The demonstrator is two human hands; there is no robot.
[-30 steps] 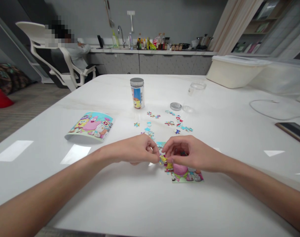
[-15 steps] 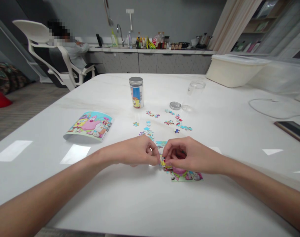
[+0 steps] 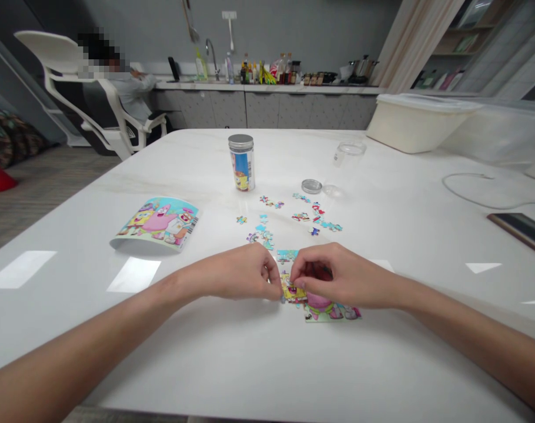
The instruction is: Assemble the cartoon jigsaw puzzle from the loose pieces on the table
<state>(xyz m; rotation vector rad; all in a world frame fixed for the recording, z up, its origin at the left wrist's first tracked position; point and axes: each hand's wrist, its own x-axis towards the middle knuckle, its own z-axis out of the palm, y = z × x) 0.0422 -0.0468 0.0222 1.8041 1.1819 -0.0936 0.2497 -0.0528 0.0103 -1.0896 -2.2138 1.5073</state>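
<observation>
Head view, taken as I stand watching: nearest, the partly joined puzzle [image 3: 321,304] lies on the glossy white table [image 3: 223,358], below the right fingers and partly covered by them. Between the two sets of fingertips sits the yellow puzzle section [image 3: 293,290]. The right hand [image 3: 338,275] has thumb and fingers curled in at its right side; the left hand [image 3: 252,273] has fingertips bunched beside its left edge. Whether either grips or merely presses, I cannot tell. Risk, in my judgement: uneven pressure from both sides could buckle the seams, and the smooth surface could let the joined part slide. Just beyond the fingertips, the blue strip [image 3: 287,254] could be nudged askew by a knuckle. Farther out, loose pieces [image 3: 331,225] could scatter under a careless reach.
</observation>
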